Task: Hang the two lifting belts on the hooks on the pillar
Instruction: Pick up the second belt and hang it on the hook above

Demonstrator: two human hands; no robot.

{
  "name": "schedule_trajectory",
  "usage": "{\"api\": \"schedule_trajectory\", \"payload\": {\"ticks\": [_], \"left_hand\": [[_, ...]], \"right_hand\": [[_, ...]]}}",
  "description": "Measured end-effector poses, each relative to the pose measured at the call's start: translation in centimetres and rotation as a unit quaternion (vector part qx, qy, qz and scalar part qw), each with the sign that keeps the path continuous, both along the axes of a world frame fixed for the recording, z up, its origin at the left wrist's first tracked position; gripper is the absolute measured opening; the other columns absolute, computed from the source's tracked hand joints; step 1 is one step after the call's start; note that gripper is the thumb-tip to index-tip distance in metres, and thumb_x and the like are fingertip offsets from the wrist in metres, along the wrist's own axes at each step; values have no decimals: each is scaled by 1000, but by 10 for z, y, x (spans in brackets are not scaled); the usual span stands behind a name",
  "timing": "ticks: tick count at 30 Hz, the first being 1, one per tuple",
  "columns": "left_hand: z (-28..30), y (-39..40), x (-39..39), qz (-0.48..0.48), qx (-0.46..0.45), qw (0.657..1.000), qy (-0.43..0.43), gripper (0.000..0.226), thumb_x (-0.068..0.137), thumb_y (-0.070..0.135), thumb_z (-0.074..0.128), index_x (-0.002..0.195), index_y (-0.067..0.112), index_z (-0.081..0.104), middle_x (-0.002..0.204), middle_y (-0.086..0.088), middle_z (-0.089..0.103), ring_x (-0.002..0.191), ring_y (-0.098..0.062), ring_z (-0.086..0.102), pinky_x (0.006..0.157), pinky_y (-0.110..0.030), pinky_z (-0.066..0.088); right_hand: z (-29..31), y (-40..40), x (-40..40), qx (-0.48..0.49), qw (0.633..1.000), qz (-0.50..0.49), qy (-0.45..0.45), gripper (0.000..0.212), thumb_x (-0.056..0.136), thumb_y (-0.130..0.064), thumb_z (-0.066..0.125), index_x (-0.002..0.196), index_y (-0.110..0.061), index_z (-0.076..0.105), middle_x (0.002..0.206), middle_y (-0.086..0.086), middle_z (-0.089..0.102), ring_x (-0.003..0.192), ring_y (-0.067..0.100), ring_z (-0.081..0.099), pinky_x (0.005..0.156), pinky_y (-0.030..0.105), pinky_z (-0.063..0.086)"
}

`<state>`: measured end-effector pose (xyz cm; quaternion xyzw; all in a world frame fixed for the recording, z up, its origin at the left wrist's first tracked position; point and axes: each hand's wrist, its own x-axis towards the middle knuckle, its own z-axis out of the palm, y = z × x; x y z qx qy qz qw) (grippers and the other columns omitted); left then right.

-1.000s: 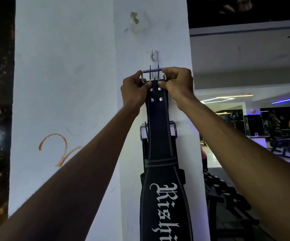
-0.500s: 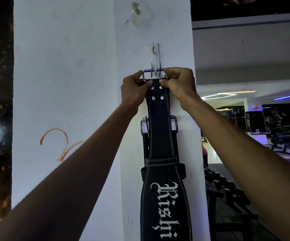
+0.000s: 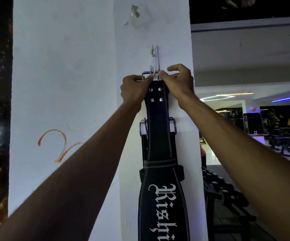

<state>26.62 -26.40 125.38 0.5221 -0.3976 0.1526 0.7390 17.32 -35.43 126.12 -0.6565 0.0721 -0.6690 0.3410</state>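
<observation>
A black lifting belt (image 3: 158,129) with white lettering hangs down the white pillar (image 3: 62,66). Its metal buckle (image 3: 147,73) sits at a white hook (image 3: 152,53) fixed to the pillar. My left hand (image 3: 133,91) pinches the buckle's left side, my right hand (image 3: 177,82) pinches its right side and the belt's top end. Behind this belt a second black belt (image 3: 143,145) hangs lower, showing its own metal buckle (image 3: 141,126); what it hangs from is hidden.
A torn patch of clear adhesive (image 3: 138,14) marks the pillar higher up. An orange scribble (image 3: 59,145) is on the pillar's left face. A dumbbell rack (image 3: 227,193) stands at lower right, with gym benches (image 3: 283,145) beyond.
The buckle has stayed at about the same height while the view shifted slightly. My right fingers have spread open a little above the buckle.
</observation>
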Motion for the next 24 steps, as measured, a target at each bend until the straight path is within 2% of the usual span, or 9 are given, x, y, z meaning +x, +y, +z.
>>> {"api": "schedule_trajectory", "payload": {"ticks": [3, 6, 10, 14, 15, 17, 19, 21, 24], "left_hand": [[2, -2, 2, -11, -10, 1000, 21, 23, 71, 41, 82, 75, 23, 69, 81, -1, 75, 83, -24, 75, 86, -49, 64], [4, -1, 2, -28, -8, 999, 43, 23, 67, 37, 82, 74, 20, 70, 76, 0, 71, 76, -23, 71, 84, -50, 65], [5, 1, 0, -31, -8, 998, 58, 20, 64, 34, 81, 71, 20, 68, 75, -1, 72, 74, -23, 70, 84, -50, 65], [1, 2, 1, -34, -8, 998, 42, 19, 71, 35, 79, 76, 22, 67, 76, 1, 70, 73, -20, 68, 85, -48, 65], [-3, 2, 0, -41, -13, 999, 33, 16, 76, 33, 78, 80, 21, 68, 76, 2, 70, 73, -17, 68, 84, -46, 65], [-12, 2, 2, -68, -21, 997, 19, 17, 86, 30, 76, 93, 15, 72, 83, 0, 73, 73, -12, 68, 75, -36, 63], [-25, 4, 5, -94, -17, 995, 10, 32, 89, 30, 76, 112, 9, 71, 102, -8, 77, 79, -10, 71, 66, -24, 59], [-40, 7, 9, -106, -7, 994, 1, 49, 88, 30, 78, 129, 9, 63, 113, -11, 76, 90, -13, 74, 64, -18, 58], [-58, 13, 11, -112, -14, 994, 2, 63, 89, 22, 79, 142, 5, 49, 104, -9, 76, 92, -17, 75, 67, -20, 60]], "right_hand": [[2, 0, 2, -1, 1000, -22, 8, 37, 77, -41, 70, 107, -21, 61, 80, -7, 67, 90, 19, 68, 87, 42, 57], [5, 0, 5, 4, 998, -50, 23, 35, 77, -41, 67, 107, -23, 60, 92, -4, 69, 93, 20, 66, 88, 41, 56], [9, 1, 8, 7, 996, -78, 36, 31, 75, -33, 65, 105, -26, 60, 99, -2, 70, 92, 21, 66, 86, 39, 56], [2, 3, 8, 0, 998, -67, 12, 25, 80, -30, 64, 104, -24, 62, 85, -9, 67, 89, 18, 66, 81, 34, 55], [-2, 4, 7, -7, 998, -60, 2, 24, 82, -30, 64, 105, -23, 62, 86, -9, 66, 89, 17, 66, 79, 32, 53], [-14, 4, 7, -26, 997, -63, -22, 25, 85, -32, 63, 108, -23, 60, 101, -4, 65, 90, 17, 65, 75, 28, 49], [-30, 4, 5, -47, 996, -69, -44, 29, 85, -30, 64, 112, -23, 58, 110, 0, 62, 86, 15, 65, 72, 26, 49], [-50, 5, 2, -57, 996, -37, -53, 32, 83, -25, 67, 114, -23, 57, 107, 1, 62, 83, 14, 66, 73, 30, 55], [-74, 3, -1, -67, 996, 5, -49, 32, 83, -18, 72, 112, -19, 60, 99, 1, 67, 82, 14, 67, 70, 26, 57]]}}
